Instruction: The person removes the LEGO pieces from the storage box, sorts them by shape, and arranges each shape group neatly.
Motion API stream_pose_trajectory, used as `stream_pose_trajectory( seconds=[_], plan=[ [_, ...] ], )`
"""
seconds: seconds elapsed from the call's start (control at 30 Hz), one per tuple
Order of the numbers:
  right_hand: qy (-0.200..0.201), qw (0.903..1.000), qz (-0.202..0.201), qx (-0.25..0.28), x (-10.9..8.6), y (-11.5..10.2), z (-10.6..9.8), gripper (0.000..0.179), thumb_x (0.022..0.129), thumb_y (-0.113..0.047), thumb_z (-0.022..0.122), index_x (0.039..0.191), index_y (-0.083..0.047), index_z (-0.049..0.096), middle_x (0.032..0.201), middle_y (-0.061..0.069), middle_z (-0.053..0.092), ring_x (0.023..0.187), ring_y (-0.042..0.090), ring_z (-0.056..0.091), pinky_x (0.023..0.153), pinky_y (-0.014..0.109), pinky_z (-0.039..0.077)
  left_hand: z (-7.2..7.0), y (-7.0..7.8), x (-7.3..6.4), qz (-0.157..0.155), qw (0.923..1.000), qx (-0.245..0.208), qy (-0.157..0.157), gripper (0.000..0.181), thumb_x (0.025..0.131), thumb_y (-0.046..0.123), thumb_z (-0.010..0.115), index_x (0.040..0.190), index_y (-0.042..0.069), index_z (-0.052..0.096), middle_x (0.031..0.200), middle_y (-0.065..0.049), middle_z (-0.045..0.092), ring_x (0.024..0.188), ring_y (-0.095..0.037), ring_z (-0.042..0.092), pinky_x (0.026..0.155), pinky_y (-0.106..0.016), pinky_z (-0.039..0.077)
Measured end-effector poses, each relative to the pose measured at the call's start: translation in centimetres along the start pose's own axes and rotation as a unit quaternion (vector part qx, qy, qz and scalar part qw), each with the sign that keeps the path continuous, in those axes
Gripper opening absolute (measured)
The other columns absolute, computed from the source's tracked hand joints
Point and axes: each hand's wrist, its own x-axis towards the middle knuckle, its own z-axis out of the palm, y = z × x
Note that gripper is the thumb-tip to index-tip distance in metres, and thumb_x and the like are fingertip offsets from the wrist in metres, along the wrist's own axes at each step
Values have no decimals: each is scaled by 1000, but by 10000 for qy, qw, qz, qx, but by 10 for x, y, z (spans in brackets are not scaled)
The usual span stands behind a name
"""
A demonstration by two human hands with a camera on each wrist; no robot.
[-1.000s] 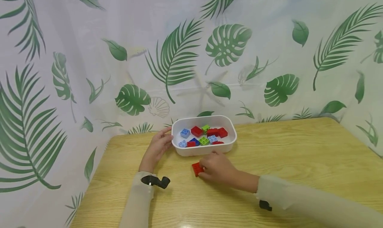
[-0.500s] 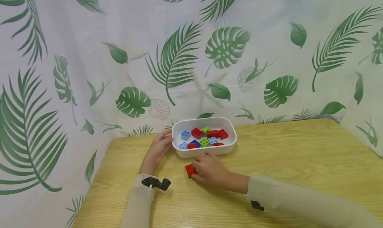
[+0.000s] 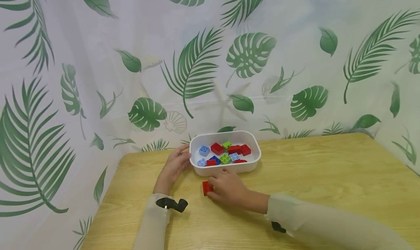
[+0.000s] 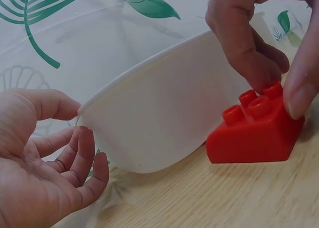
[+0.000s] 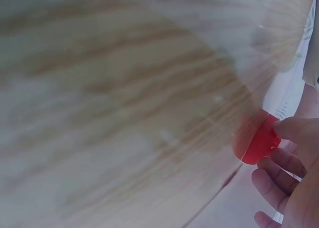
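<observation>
In the head view my left hand (image 3: pixel 172 169) is at the left end of a white plastic tub (image 3: pixel 226 170). The left wrist view shows its thumb and a finger meeting at the tub's rim (image 4: pixel 134 71), the other fingers loosely curled below. My right hand (image 3: pixel 228 188) is in front of the tub and pinches a red building brick (image 3: pixel 206 188) between thumb and fingers. That brick (image 4: pixel 254 131) stands studs up on or just above the table, with one curved side. In the right wrist view the brick (image 5: pixel 259 141) shows partly, at the fingertips.
Inside the tub are several loose bricks: red (image 3: pixel 217 148), light blue (image 3: pixel 204 150), dark blue (image 3: pixel 214 160) and green (image 3: pixel 225 159). The wooden table (image 3: pixel 315 177) reaches back to a leaf-patterned curtain (image 3: pixel 210 60). Each wrist wears a black camera mount (image 3: pixel 172 204).
My right hand has slid the red brick a little to the left along the tub's front. The left hand stays at the tub's end; the head view has shifted slightly.
</observation>
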Motion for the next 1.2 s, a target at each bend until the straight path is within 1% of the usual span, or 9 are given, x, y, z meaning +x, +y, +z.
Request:
stream_pose_trajectory(
  seconds=[0.07,0.27,0.47,0.53,0.63,0.77,0.87,1.03,1.2],
  plan=[
    [21,10000,-15,-1,0,0,0,26,88,-42,77,90,-17,69,92,-4,70,85,14,63,98,43,52,0,-1,-1,-9,10000,-2,3,51,100,3,56,150,5,46,124,-16,62,101,-15,63,84,-25,55],
    [43,10000,-20,57,1,1,-1,27,86,-44,78,91,-18,70,93,-5,71,84,13,62,92,39,52,0,-1,-2,-8,10000,8,58,49,101,4,56,149,8,48,132,-20,60,107,-18,63,88,-27,55],
    [40,9987,95,505,6,2,-13,27,85,-40,80,96,-16,73,96,-2,74,92,17,68,99,47,51,-1,-1,-3,-17,10000,61,34,50,101,6,56,150,9,48,136,-21,59,115,-22,61,92,-28,54],
    [116,9979,128,622,8,5,-18,27,86,-39,80,98,-15,75,96,-1,75,93,18,69,99,47,52,-1,-1,-3,-25,10000,76,14,50,101,7,56,150,9,47,138,-22,57,118,-24,60,94,-29,54],
    [409,9967,138,688,13,12,-28,24,85,-34,82,97,-14,76,94,0,75,92,19,70,96,44,52,-1,-2,-4,-44,9999,94,17,50,101,7,57,150,10,47,140,-22,56,121,-26,59,99,-32,53],
    [813,9943,234,652,20,30,-44,21,83,-29,84,95,-13,75,92,1,76,89,20,70,89,39,54,-1,-1,-4,-78,9999,84,34,50,101,8,57,150,11,48,140,-21,56,123,-27,59,103,-36,51],
    [807,9933,299,772,27,50,-56,19,84,-24,83,95,-11,73,89,3,75,83,21,67,81,35,55,0,-1,-4,-106,9999,65,21,50,101,7,56,150,11,47,140,-21,55,124,-27,58,106,-39,49],
    [419,9950,409,810,36,91,-68,16,85,-18,82,95,-8,73,86,4,72,81,23,65,76,35,56,1,-1,-4,-138,9999,50,51,51,101,8,57,150,12,48,140,-19,55,125,-28,57,111,-43,46],
    [-203,9938,615,902,34,127,-65,19,85,-15,81,101,-7,75,97,10,72,92,29,66,81,40,57,0,-1,-4,-167,9998,26,81,50,101,8,58,150,13,49,140,-18,56,123,-26,58,110,-43,47]
  ],
)
